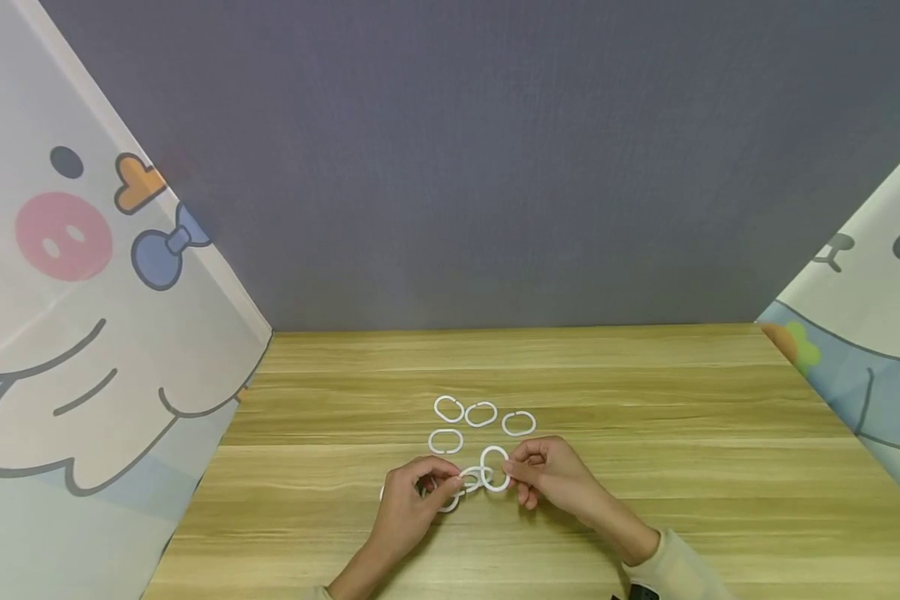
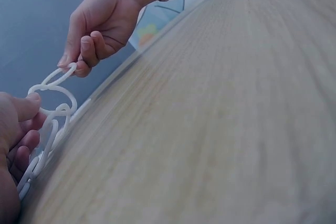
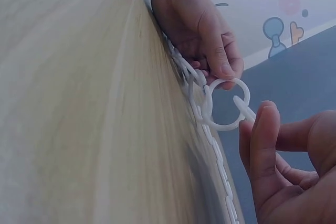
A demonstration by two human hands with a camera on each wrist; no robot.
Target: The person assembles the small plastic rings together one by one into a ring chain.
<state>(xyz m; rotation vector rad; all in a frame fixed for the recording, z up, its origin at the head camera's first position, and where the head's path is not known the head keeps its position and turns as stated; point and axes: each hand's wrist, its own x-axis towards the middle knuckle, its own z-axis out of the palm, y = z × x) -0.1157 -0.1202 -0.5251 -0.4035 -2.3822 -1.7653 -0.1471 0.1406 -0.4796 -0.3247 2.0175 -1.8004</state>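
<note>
Between thumb and fingertips, my left hand (image 1: pixel 411 500) pinches a white oval ring (image 3: pixel 224 127), the end one of a short chain. My right hand (image 1: pixel 558 477) pinches another white oval ring (image 1: pixel 497 448) by its right side, held up on edge. In the head view the two rings overlap; in the right wrist view the right hand's ring (image 3: pixel 241 106) reaches through the opening of the left hand's ring. More linked rings (image 2: pixel 52 137) of the chain trail below the left palm toward the table, partly hidden by that hand.
Several loose white rings (image 1: pixel 519 435), each with a small gap, lie flat on the wooden table (image 1: pixel 645 400) beyond the hands. A grey panel (image 1: pixel 495 167) stands at the back, with cartoon-printed panels (image 1: pixel 195 358) at both sides.
</note>
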